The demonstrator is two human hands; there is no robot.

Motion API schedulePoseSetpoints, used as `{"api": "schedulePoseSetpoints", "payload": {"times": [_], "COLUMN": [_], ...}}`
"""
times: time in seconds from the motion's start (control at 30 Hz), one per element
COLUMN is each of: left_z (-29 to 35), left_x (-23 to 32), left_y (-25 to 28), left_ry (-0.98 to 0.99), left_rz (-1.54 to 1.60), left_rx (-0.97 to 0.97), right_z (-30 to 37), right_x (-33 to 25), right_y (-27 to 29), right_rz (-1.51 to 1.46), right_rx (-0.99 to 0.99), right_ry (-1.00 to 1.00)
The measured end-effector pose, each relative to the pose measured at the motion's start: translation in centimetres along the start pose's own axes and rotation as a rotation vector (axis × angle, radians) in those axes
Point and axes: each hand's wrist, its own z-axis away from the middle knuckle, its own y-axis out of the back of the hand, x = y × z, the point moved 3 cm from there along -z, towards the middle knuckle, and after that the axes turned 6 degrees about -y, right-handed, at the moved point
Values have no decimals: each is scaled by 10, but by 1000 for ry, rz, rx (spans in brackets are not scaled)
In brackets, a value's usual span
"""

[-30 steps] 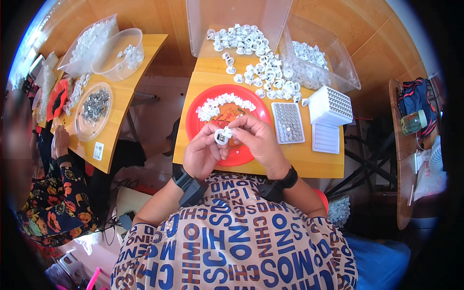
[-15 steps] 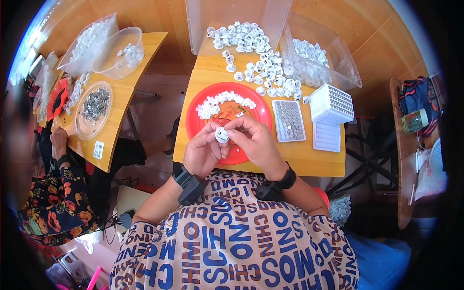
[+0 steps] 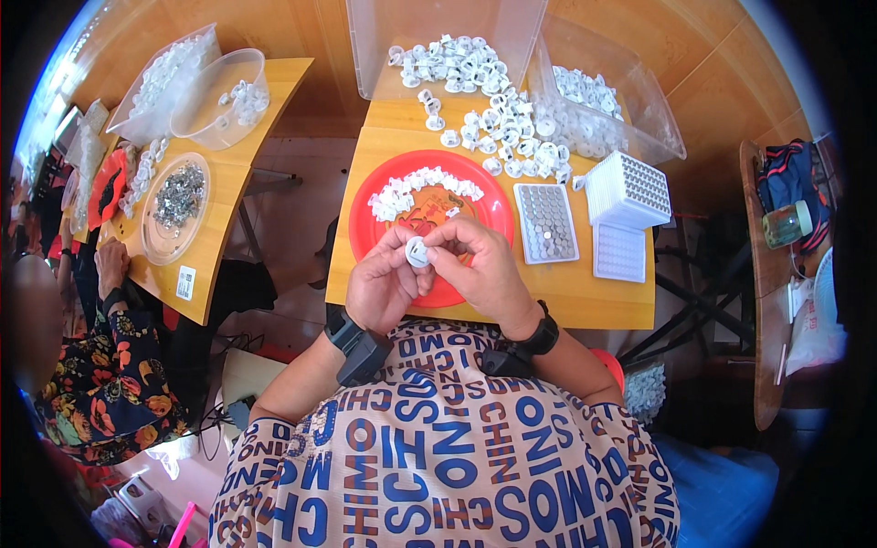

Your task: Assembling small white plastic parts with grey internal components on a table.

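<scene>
A small round white plastic part (image 3: 417, 252) with a dark slot is pinched between my two hands above the near rim of a red plate (image 3: 493, 212). My left hand (image 3: 382, 285) holds it from the left with curled fingers. From the right, the thumb and fingertips of my right hand (image 3: 482, 274) press on its edge. Small white plastic pieces (image 3: 402, 195) lie in an arc on the far part of the plate. To the right of it stands a white tray of round silvery discs (image 3: 546, 224).
Many white round parts (image 3: 512, 128) are heaped at the back beside clear plastic bins (image 3: 649, 119). Stacked white trays (image 3: 630, 196) stand at the right. On the left table, near another person's hand (image 3: 111, 265), is a dish of small metal pieces (image 3: 179, 196).
The white part has turned slightly between my fingers, its slot now at another angle. Both hands stay over the plate's near side. The view has shifted slightly.
</scene>
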Motion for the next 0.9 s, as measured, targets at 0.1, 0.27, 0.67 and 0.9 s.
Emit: {"api": "schedulePoseSetpoints", "payload": {"times": [0.1, 0.27, 0.67, 0.9], "left_z": [-1, -2, -1, -1], "left_x": [-1, 0, 0, -2], "left_y": [8, 6, -1, 0], "left_ry": [17, 14, -8, -6], "left_rz": [30, -6, -15, -20], "left_rx": [-74, -100, -12, -13], "right_z": [-1, 1, 1, 1], "right_x": [-2, -4, 2, 1], "right_y": [0, -1, 0, -1], "right_rz": [4, -198, -158, -180], "right_rx": [-2, -22, -13, -29], "right_ry": [0, -121, -124, -165]}}
